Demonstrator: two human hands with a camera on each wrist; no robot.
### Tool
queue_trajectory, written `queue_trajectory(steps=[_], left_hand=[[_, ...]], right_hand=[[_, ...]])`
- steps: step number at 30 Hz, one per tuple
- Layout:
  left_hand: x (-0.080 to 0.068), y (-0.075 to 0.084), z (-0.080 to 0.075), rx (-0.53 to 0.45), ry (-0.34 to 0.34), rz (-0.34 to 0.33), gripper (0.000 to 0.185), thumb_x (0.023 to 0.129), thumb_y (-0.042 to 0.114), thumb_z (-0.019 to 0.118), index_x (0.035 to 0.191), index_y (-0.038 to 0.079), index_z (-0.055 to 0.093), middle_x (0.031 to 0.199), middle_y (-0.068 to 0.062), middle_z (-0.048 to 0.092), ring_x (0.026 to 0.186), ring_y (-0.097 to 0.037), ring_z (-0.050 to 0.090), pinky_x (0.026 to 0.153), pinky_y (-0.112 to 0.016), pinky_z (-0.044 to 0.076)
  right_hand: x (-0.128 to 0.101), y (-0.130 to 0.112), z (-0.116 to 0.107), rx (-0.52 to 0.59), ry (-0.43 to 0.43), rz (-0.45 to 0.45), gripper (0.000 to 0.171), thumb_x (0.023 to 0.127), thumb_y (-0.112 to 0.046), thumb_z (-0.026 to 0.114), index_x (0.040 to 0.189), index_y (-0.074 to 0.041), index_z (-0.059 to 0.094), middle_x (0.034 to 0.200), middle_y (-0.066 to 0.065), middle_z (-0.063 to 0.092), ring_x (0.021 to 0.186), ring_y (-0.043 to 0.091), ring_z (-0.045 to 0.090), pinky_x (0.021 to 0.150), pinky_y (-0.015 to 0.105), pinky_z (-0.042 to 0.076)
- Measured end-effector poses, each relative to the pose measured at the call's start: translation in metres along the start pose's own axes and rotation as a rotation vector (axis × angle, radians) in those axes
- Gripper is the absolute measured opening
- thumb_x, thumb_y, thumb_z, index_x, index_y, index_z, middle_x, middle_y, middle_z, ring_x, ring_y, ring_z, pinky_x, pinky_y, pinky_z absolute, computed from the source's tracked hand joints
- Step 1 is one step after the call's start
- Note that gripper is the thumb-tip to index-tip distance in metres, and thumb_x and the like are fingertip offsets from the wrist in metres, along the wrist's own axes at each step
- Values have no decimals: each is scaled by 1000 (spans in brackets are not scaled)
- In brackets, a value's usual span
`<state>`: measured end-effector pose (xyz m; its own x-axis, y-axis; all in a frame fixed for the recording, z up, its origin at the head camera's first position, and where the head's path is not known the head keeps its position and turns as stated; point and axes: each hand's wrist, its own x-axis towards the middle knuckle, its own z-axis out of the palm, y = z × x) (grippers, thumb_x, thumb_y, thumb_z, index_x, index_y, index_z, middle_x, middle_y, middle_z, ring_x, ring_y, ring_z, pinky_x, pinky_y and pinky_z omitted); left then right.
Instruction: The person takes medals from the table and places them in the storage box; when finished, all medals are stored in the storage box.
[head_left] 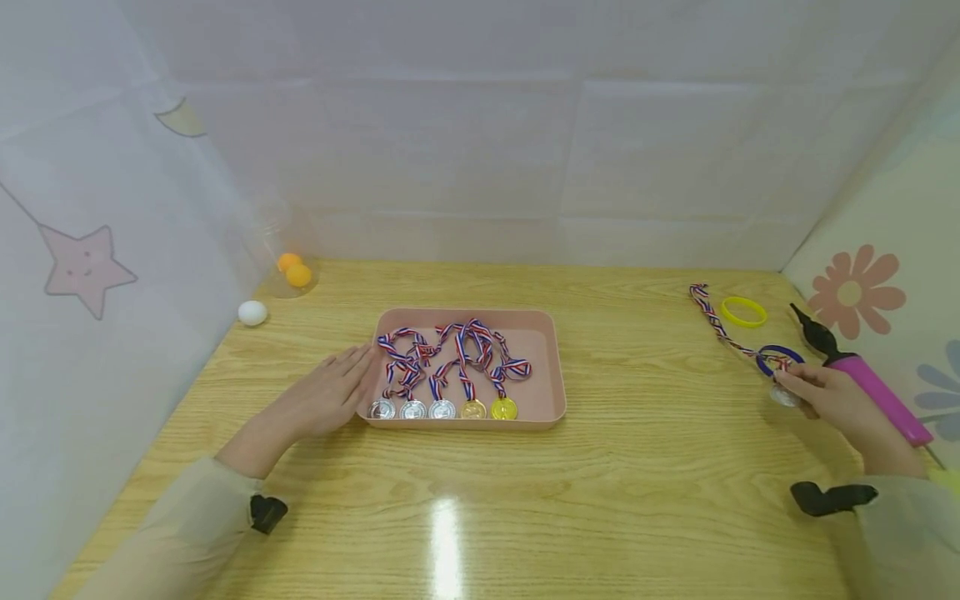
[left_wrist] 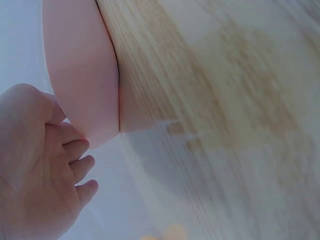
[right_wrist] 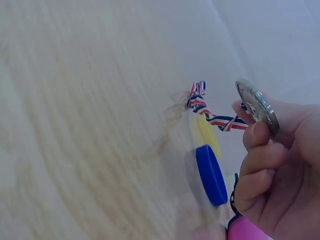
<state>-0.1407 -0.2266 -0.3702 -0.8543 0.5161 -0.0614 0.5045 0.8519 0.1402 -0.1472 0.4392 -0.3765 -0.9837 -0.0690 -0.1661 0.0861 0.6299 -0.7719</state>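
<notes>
My left hand (head_left: 333, 392) rests against the left side of a pink tray (head_left: 543, 367), its fingers fairly straight along the rim. In the left wrist view the fingertips lie right at the tray's corner (left_wrist: 100, 135). Inside the tray, several medals line the front edge, silver ones (head_left: 413, 409) at left and gold ones (head_left: 504, 408) at right, their striped ribbons (head_left: 465, 358) tangled behind. Far to the right, my right hand (head_left: 832, 404) pinches a silver medal (right_wrist: 257, 106) between thumb and fingers. Its red, white and blue ribbon (head_left: 716, 323) trails away over the table.
A blue ring (right_wrist: 211, 175) and a yellow ring (head_left: 744, 312) lie by the right hand, beside a pink-and-black hand pump (head_left: 881, 396). At back left are a white egg-shaped object (head_left: 252, 312) and a clear container with orange balls (head_left: 298, 275). Cloth walls border the table.
</notes>
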Motion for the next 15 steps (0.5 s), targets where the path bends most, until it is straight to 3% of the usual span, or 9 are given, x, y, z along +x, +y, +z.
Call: queue_trajectory(steps=[4,6,11,15], left_hand=[[0,0,0,-2,1,2,50,99,15,35,141,-10,24,146,-25,21,132,-41,20,106,-53,18],[0,0,0,-3,1,2,50,99,15,35,140,-10,24,146,-25,21,132,-41,20,106,-53,18],[0,1,-1,-6,-4,-1,50,99,16,35,140,-10,25,146,-25,22,132,-41,20,106,-53,18],[0,1,-1,-8,-4,-2,50,99,15,35,140,-10,25,146,-25,22,132,-41,19,106,-53,18]], right_hand=[[4,-7,0,31,-6,0,41,97,-34,47,100,6,53,76,-8,52,67,5,51,59,22,46],[6,-11,1,114,-10,-7,40,96,-30,48,106,9,53,86,-11,56,76,1,54,66,18,48],[14,-19,5,435,-33,-66,19,96,-19,51,92,-2,59,83,-6,55,74,5,51,63,17,46],[20,-31,9,559,-27,-118,15,96,-17,50,88,-9,61,86,-6,50,76,5,49,61,18,45]])
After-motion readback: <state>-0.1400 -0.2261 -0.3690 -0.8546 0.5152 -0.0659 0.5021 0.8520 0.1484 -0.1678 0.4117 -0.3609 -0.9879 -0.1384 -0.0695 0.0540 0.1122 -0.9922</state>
